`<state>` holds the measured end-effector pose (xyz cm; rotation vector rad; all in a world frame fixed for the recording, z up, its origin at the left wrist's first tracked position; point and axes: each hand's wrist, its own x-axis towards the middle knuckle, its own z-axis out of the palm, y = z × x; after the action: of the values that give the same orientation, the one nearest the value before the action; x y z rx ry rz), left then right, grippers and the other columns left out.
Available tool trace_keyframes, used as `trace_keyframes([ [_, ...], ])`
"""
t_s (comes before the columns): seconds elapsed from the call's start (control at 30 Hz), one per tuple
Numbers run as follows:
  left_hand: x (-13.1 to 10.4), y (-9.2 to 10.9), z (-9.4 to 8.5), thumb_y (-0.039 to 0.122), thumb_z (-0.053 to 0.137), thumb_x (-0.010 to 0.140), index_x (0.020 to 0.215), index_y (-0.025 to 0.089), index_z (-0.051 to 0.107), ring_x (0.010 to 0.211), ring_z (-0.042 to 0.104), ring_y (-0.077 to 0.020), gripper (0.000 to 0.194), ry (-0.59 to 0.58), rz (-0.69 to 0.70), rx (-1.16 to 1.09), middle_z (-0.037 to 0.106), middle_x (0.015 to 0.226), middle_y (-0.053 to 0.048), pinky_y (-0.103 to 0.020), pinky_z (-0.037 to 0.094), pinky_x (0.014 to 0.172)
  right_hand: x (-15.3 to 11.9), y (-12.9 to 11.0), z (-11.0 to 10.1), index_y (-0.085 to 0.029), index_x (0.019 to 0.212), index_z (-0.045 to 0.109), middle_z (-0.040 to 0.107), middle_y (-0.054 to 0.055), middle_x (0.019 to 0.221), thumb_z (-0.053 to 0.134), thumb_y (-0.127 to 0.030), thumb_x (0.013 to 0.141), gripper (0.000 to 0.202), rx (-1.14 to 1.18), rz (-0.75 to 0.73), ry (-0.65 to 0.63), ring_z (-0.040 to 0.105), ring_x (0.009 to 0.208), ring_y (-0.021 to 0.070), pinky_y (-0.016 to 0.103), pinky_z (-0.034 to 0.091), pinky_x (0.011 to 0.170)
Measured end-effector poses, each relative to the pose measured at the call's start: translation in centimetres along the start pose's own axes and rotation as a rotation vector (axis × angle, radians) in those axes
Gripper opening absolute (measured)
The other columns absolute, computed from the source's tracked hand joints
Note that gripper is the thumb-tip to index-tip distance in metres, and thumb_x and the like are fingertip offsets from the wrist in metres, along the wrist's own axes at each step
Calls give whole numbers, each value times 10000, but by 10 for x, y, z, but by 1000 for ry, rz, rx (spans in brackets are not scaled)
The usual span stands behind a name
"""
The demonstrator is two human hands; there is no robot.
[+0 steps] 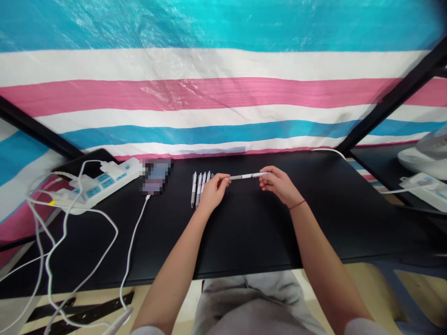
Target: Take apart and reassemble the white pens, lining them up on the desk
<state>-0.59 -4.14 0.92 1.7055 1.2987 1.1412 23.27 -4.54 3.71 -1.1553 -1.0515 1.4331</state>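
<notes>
A white and grey pen (246, 176) is held level above the black table (251, 232), stretched between my two hands. My left hand (214, 190) pinches its grey end, and my right hand (277, 185) holds the other end between thumb and fingers. Several similar pens (199, 187) lie side by side on the table just left of my left hand, which partly covers some of them.
A white power strip (113, 182) with plugs and tangled white cables sits at the left. Right of it lies a phone (156, 177) with a charging cable. Striped sheeting hangs behind the table; another power strip (428, 190) is at the far right.
</notes>
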Motion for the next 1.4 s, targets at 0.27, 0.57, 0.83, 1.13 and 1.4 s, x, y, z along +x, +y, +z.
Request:
trace_keyframes([
  [0.27, -2, 2, 8, 396, 564, 863, 1013, 181, 617, 824, 671, -176, 268, 7, -58, -134, 694, 870, -56, -315, 518, 775, 2, 5, 0, -177, 830, 613, 645, 30, 727, 721, -464, 723, 325, -58, -56, 61, 602, 620, 110, 226, 526, 565],
  [0.57, -2, 2, 8, 384, 618, 822, 966, 184, 628, 801, 674, -181, 247, 58, -67, -142, 697, 817, -43, -326, 506, 776, 2, 3, -2, -180, 856, 617, 643, 39, 709, 649, -544, 776, 374, -123, -15, 82, 566, 542, 110, 210, 461, 446],
  [0.83, -2, -2, 7, 377, 619, 824, 958, 190, 634, 805, 675, -182, 230, 59, -54, -131, 703, 827, -45, -331, 506, 782, 1, 0, -4, -196, 928, 621, 646, 33, 781, 651, -523, 771, 363, -88, -23, 3, 577, 611, 117, 206, 445, 486],
  [1.13, -1, -1, 5, 363, 612, 826, 955, 188, 630, 822, 675, -185, 218, 54, -49, -108, 698, 836, -45, -336, 507, 792, 0, 2, -5, -227, 1005, 588, 641, 13, 858, 717, -459, 727, 384, -123, -115, -23, 596, 709, 122, 203, 469, 540],
  [1.4, -1, -4, 4, 355, 617, 825, 956, 189, 627, 825, 676, -183, 212, 40, -54, -128, 694, 826, -42, -333, 508, 794, 1, 4, -6, -200, 868, 599, 607, -1, 733, 717, -470, 734, 323, -143, -124, -14, 567, 618, 104, 192, 469, 500],
])
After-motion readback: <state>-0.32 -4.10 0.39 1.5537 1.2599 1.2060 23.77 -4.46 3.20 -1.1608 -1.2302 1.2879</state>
